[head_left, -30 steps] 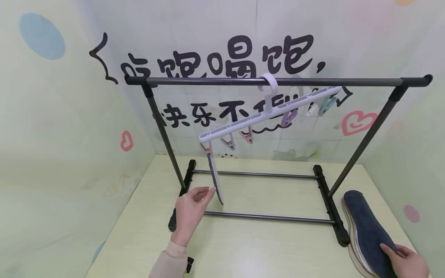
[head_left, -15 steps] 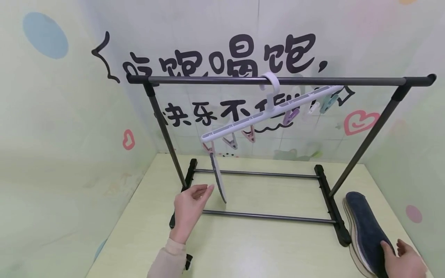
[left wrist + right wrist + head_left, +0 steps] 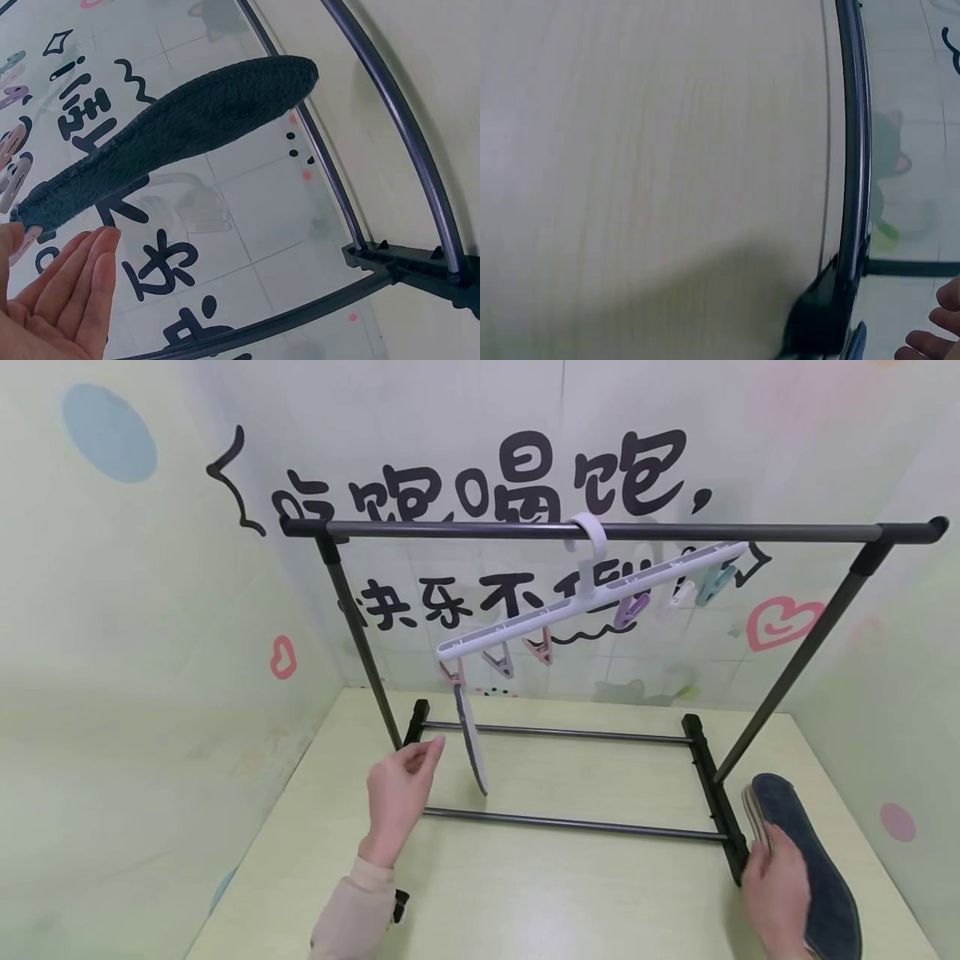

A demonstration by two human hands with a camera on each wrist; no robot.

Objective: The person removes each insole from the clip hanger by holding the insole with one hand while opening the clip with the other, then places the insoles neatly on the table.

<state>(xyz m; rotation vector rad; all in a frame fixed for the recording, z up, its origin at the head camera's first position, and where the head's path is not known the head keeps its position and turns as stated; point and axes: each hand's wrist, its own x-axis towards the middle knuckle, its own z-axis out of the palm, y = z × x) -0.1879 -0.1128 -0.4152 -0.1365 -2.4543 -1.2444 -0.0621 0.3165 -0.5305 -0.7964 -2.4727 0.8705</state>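
A dark blue insole (image 3: 471, 743) hangs lengthwise from a pink clip (image 3: 452, 672) at the left end of a white clip hanger (image 3: 592, 602). My left hand (image 3: 399, 797) is just left of it, apart from it; in the left wrist view its fingers (image 3: 86, 274) are nearly straight and hold nothing. On the right, a dark blue insole (image 3: 821, 868) lies on top of several light-edged ones (image 3: 753, 810). My right hand (image 3: 780, 881) is at the left edge of this stack, its fingertips partly hidden. The right wrist view shows only loosely bent fingers (image 3: 930, 345) at its edge.
A black rack (image 3: 480, 530) carries the hanger, which slopes down to the left. Other clips, such as a purple one (image 3: 632, 608) and a teal one (image 3: 716, 585), hang without insoles. The rack's right foot (image 3: 716, 793) stands beside the stack. A pale table (image 3: 570, 902) lies beneath.
My left hand has drawn away from the hanging insole, to the left. My right hand has let go of the stack's right side and moved across to its left edge.
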